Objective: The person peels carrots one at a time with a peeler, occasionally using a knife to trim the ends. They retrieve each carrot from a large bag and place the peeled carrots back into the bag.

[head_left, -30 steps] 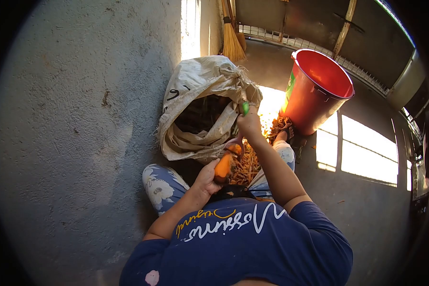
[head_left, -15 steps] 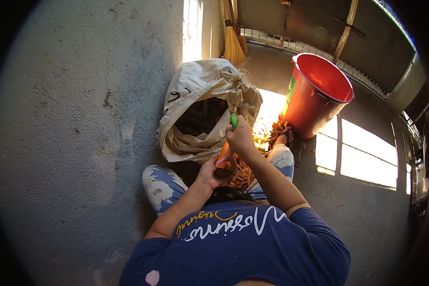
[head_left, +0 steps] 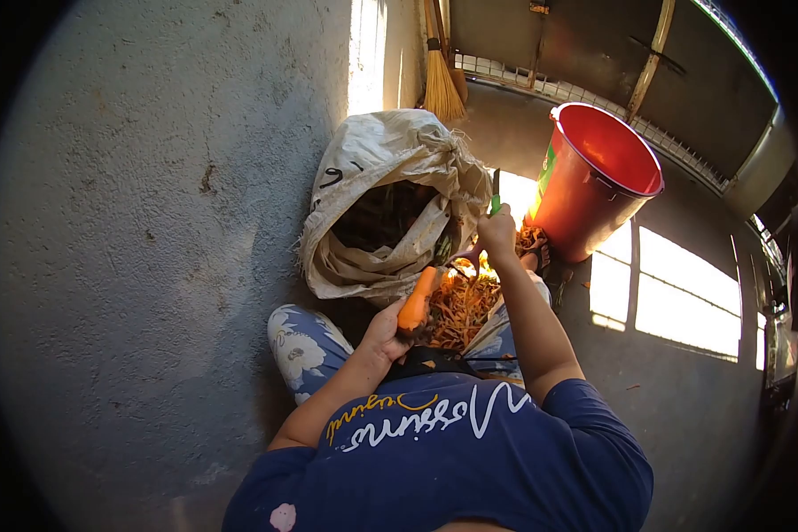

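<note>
My left hand (head_left: 384,333) is wrapped round the lower end of a large carrot (head_left: 419,300), smooth bright orange along its upper part and dark near the palm. To the right of it, my right hand (head_left: 496,232) is closed on a purple Y-shaped peeler (head_left: 473,256), its forked head pointing down and left, apart from the carrot. A green handle (head_left: 496,205) with a dark blade above it sticks up from the same fist. Orange and brown peelings (head_left: 463,310) lie heaped between my legs, below the peeler.
An open white woven sack (head_left: 363,146) with a dark interior leans near the wall on the left. A red bucket (head_left: 585,208) stands at the right, by a foot. A straw broom (head_left: 442,87) rests against the wall at the back. Sunlit patches lie on the floor.
My right hand has moved right, taking the peeler away from the carrot. The blade above the green handle now shows. More of the carrot's orange side is visible.
</note>
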A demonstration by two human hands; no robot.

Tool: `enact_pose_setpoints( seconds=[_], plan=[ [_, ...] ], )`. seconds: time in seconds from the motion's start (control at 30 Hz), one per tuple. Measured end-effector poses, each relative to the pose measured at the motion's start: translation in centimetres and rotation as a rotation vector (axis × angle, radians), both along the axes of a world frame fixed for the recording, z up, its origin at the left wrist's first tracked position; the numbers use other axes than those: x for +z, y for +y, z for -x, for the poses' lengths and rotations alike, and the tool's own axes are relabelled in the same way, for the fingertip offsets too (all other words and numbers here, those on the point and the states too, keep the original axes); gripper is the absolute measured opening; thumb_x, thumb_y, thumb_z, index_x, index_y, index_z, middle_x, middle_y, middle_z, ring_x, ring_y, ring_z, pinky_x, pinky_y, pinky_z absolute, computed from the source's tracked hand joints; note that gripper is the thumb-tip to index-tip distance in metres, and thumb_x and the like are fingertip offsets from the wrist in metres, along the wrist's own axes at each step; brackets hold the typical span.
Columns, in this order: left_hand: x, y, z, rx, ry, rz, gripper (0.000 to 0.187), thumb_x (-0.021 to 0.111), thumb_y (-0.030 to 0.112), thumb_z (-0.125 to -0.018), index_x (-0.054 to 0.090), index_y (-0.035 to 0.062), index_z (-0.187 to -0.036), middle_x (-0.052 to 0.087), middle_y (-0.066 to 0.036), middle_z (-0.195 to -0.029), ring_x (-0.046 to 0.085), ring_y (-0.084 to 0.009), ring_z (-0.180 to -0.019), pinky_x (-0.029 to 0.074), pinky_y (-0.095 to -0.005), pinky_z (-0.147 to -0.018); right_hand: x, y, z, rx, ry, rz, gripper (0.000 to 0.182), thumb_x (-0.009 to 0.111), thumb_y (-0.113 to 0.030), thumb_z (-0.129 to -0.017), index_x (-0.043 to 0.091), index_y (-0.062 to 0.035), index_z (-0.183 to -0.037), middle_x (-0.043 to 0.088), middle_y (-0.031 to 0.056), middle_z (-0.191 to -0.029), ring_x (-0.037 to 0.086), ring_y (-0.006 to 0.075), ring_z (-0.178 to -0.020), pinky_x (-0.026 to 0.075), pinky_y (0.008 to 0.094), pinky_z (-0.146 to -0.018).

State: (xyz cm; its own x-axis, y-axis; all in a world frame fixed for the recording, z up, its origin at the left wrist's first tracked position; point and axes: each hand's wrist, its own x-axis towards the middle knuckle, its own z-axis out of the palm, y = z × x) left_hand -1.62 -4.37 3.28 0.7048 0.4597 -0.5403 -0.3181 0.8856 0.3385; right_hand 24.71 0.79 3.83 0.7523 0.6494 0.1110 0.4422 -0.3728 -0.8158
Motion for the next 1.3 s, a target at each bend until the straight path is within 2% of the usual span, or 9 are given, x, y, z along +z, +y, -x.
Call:
enact_pose_setpoints(
  seconds=[0.1, 0.2, 0.3, 0.53, 0.6, 0.73, 0.83, 1.1, 1.3],
  plan=[
    [-0.4, 0.9, -0.6, 0.057, 0.028, -0.008, 0.034, 0.037, 0.032, -0.093, 0.050, 0.0045, -0.108, 0.059, -0.010, -0.086, 0.059, -0.0207, -0.071, 0.052, -0.0357, -0.063, 2.5, -1.5, 4.7, 0.180, 0.029, -0.183, 0.029, 0.054, -0.013, -0.075, 0.047, 0.0040, -0.098, 0.059, 0.0266, -0.081, 0.059, 0.0393, -0.077, 0.046, 0.0417, -0.067],
    [0.8, 1.0, -1.3, 0.082, 0.056, 0.047, 0.034, 0.035, 0.034, -0.092, 0.052, 0.0073, -0.104, 0.059, -0.010, -0.088, 0.059, -0.0242, -0.075, 0.051, -0.0428, -0.066, 4.7, -3.2, 8.5, 0.270, 0.024, -0.133, 0.027, 0.055, -0.012, -0.075, 0.046, 0.0031, -0.096, 0.058, 0.0276, -0.080, 0.058, 0.0412, -0.076, 0.045, 0.0439, -0.067],
    [0.0, 0.9, -1.8, 0.033, 0.012, 0.070, 0.035, 0.035, 0.036, -0.092, 0.052, 0.0073, -0.104, 0.059, -0.011, -0.089, 0.059, -0.0267, -0.076, 0.050, -0.0430, -0.064, 6.1, -3.7, 10.5, 0.319, 0.025, -0.150, 0.026, 0.057, -0.014, -0.076, 0.046, 0.0016, -0.094, 0.058, 0.0225, -0.077, 0.058, 0.0389, -0.076, 0.045, 0.0410, -0.067],
    [0.2, 0.1, -1.4, -0.037, -0.077, 0.037, 0.038, 0.037, 0.039, -0.091, 0.052, 0.0069, -0.105, 0.060, -0.012, -0.085, 0.059, -0.0293, -0.074, 0.049, -0.0392, -0.058, 5.6, -3.1, 10.7, 0.335, -0.024, 0.024, 0.028, 0.054, -0.012, -0.076, 0.044, 0.0015, -0.098, 0.058, 0.0277, -0.078, 0.057, 0.0433, -0.077, 0.045, 0.0465, -0.067],
    [1.7, -0.3, -1.6, -0.032, 0.178, -0.041, 0.039, 0.036, 0.040, -0.091, 0.052, 0.0073, -0.105, 0.059, -0.010, -0.082, 0.059, -0.0266, -0.070, 0.047, -0.0368, -0.054, 4.3, -1.9, 9.5, 0.334, -0.024, 0.013, 0.027, 0.054, -0.013, -0.076, 0.043, 0.0005, -0.097, 0.059, 0.0277, -0.081, 0.058, 0.0435, -0.078, 0.045, 0.0471, -0.068],
    [1.2, -1.6, 0.1, -0.230, 0.150, -0.177, 0.039, 0.035, 0.040, -0.093, 0.052, 0.0077, -0.107, 0.057, -0.006, -0.079, 0.057, -0.0206, -0.063, 0.045, -0.0339, -0.051, 2.4, 0.2, 2.5, 0.094, -0.060, 0.008, 0.027, 0.054, -0.010, -0.076, 0.045, 0.0054, -0.096, 0.059, 0.0265, -0.076, 0.060, 0.0400, -0.073, 0.048, 0.0430, -0.064],
    [2.9, -1.5, 0.0, -0.153, 0.132, -0.150, 0.038, 0.037, 0.040, -0.093, 0.051, 0.0065, -0.107, 0.057, -0.006, -0.079, 0.058, -0.0203, -0.063, 0.044, -0.0315, -0.049, 1.2, 0.4, -0.4, -0.028, -0.083, 0.063, 0.024, 0.053, -0.011, -0.076, 0.047, 0.0054, -0.092, 0.059, 0.0263, -0.077, 0.061, 0.0381, -0.071, 0.048, 0.0417, -0.061],
    [0.5, 0.4, -1.1, -0.053, 0.061, -0.059, 0.042, 0.032, 0.039, -0.093, 0.048, 0.0042, -0.109, 0.059, -0.012, -0.090, 0.061, -0.0255, -0.074, 0.053, -0.0386, -0.064, 5.0, -3.6, 9.4, 0.375, 0.053, -0.151, 0.027, 0.055, -0.013, -0.076, 0.046, 0.0034, -0.094, 0.057, 0.0280, -0.078, 0.057, 0.0431, -0.077, 0.044, 0.0459, -0.067],
    [0.0, 0.5, -1.0, -0.044, -0.033, -0.002, 0.046, 0.037, 0.045, -0.091, 0.048, 0.0042, -0.110, 0.059, -0.014, -0.090, 0.062, -0.0279, -0.077, 0.053, -0.0435, -0.068, 5.3, -4.2, 10.6, 0.315, 0.044, -0.115, 0.024, 0.056, -0.012, -0.078, 0.047, 0.0010, -0.096, 0.057, 0.0234, -0.079, 0.057, 0.0396, -0.075, 0.045, 0.0417, -0.066]
  ],
)
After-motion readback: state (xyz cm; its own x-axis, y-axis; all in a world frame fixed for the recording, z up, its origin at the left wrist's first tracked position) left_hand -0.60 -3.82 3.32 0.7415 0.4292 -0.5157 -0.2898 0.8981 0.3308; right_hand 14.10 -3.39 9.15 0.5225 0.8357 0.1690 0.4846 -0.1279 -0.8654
